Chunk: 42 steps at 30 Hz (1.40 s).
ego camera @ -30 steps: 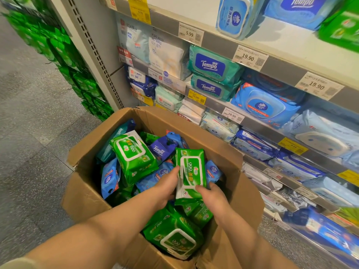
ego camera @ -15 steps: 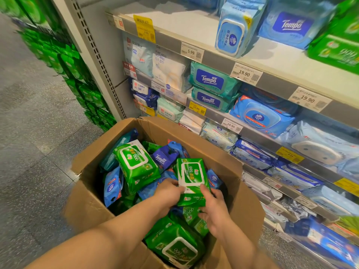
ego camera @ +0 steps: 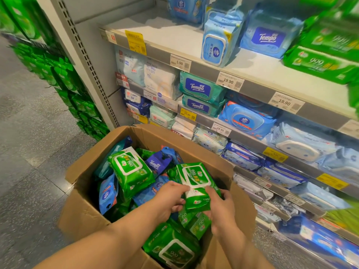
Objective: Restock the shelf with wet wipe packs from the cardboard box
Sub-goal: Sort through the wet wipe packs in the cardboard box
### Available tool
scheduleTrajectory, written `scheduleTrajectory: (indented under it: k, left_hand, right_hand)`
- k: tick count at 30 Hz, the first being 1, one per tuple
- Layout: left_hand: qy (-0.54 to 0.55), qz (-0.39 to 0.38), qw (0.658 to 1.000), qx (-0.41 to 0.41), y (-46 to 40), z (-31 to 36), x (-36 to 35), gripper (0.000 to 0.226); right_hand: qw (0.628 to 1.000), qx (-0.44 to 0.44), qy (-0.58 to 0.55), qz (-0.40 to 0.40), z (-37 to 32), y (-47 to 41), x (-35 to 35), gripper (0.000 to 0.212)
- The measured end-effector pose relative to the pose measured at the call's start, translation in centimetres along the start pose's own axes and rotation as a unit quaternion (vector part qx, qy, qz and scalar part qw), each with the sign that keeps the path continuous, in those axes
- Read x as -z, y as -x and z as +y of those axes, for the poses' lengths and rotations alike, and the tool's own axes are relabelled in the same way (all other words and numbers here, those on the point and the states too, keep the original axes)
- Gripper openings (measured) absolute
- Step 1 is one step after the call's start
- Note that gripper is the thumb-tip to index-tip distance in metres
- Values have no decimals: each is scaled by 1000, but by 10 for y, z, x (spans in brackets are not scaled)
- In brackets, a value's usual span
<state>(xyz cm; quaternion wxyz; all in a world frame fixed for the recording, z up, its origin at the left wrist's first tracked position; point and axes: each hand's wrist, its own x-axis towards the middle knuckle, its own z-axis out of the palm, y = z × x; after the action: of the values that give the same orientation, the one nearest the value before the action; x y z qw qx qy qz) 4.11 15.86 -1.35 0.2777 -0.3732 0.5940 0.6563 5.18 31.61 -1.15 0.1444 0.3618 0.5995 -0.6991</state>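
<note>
Supermarket shelving is rising ahead of me and to my right, its tiers (ego camera: 252,90) lined with blue, teal and white wipe packs behind price tags. On the speckled grey floor (ego camera: 29,152) just in front of it, a cardboard box (ego camera: 85,214) is standing open, its flaps folded outward.

I am reaching into the box with both bare arms. My left hand (ego camera: 169,199) and right hand (ego camera: 219,208) are together gripping one green wet wipe pack (ego camera: 196,183), fingers curled round its lower end from either side. The pack is sitting low, just above the heap inside the box, tilted with its white lid facing up.

Around it the box is holding many more packs: another green pack (ego camera: 132,171) lying on top to the left, a dark blue Tempo pack (ego camera: 157,164) behind, and further green and blue ones underneath and near my wrists.

Judging by how full the box is looking, most of the restocking is lying ahead. On the top tier, matching green packs (ego camera: 326,65) are stacked at the far right, with bare white shelf beside them, which seems the likely place for this one.
</note>
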Motion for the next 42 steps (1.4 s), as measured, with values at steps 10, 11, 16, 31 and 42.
scheduleTrajectory:
  k: [10, 11, 16, 31, 42]
  left_hand:
    - [131, -56, 990, -13, 21, 59, -26, 53]
    - [143, -51, 988, -22, 24, 65, -28, 61]
    - [161, -80, 982, -61, 43, 96, -42, 75]
    - [141, -175, 960, -166, 78, 154, -103, 71]
    - [187, -178, 937, -233, 103, 214, -155, 63]
  right_hand:
    - [995, 93, -26, -27, -55, 25, 23, 32]
    - [994, 102, -29, -29, -63, 28, 27, 31]
    - [989, 136, -35, -41, -99, 36, 48, 23]
    - [969, 224, -94, -50, -187, 55, 102, 15]
    - [932, 287, -167, -146, -243, 50, 123, 58]
